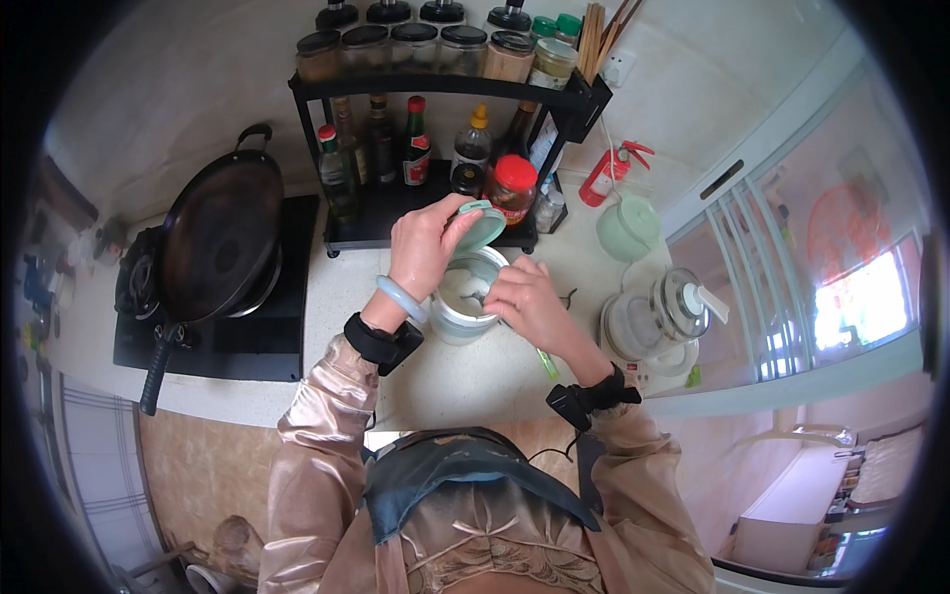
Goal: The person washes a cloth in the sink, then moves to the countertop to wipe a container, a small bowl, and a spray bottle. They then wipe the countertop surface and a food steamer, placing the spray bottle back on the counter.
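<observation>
A white tub [462,324] with pale powder or grains [462,291] inside stands on the counter in front of me. My left hand [425,241] holds a round pale-green lid [482,229] tilted up at the tub's far side. Over the right part of the tub's mouth, my right hand [525,303] has its fingers closed on a thin utensil, perhaps a spoon, whose end reaches into the contents; its handle is mostly hidden by the hand. A bright green strip [548,364] shows on the counter just below my right hand.
A black two-tier rack [438,87] with jars and sauce bottles stands behind the tub. To the left, a large wok [226,237] rests on the black hob [286,327]. A glass kettle [646,319], a green lidded pot [629,229] and a red fire extinguisher [605,177] are at the right.
</observation>
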Demonstrator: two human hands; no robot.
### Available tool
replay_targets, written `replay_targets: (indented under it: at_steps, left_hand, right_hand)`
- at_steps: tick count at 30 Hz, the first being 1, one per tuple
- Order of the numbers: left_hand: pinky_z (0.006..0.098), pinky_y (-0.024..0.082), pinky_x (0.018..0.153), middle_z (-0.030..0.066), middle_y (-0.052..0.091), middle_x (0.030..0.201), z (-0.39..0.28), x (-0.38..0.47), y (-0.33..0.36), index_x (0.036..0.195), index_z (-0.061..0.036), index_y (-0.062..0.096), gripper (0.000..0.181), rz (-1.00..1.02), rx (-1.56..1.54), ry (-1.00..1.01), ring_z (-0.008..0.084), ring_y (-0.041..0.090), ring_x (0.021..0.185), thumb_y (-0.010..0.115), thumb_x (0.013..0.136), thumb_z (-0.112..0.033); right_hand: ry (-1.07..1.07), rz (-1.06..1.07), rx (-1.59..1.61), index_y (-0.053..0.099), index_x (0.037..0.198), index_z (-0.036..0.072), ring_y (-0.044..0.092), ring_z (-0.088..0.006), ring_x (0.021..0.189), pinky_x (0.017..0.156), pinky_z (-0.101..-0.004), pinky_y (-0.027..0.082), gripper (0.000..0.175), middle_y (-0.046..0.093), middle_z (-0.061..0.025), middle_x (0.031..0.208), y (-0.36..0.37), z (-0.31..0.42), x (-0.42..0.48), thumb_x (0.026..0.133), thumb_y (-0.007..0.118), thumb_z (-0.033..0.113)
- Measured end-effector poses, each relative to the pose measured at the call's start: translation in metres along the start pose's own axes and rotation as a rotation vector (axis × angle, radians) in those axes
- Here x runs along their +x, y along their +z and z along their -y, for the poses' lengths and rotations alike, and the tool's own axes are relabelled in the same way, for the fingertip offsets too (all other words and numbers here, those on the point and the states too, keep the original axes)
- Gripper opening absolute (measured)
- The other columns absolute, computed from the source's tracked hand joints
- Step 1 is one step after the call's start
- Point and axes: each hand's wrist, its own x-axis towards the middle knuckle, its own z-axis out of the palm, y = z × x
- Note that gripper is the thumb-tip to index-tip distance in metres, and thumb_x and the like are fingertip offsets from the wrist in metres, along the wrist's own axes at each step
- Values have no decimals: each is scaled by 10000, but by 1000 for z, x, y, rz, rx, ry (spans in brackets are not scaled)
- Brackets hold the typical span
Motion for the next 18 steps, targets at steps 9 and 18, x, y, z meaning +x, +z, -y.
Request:
replay_targets:
  at_steps: [9, 18]
  left_hand:
    - [394, 511, 644, 160, 696, 849, 0, 1, -2, 1035, -94, 704, 218, 2, -19, 14, 385, 655, 765, 658, 936, -283]
    - [400, 505, 627, 150, 695, 856, 2, -1, 2, 1019, -95, 698, 212, -18, -23, 15, 381, 652, 763, 660, 933, -285]
  right_hand:
    - [-27, -127, -174, 628, 815, 69, 566, -262, 846, 743, -407, 427, 82, 619, -84, 810, 7, -17, 28, 810, 679, 133]
    - [-209, -4, -172, 580, 718, 41, 580, -282, 816, 759, -410, 470, 76, 610, -111, 774, 7, 12, 18, 752, 644, 64]
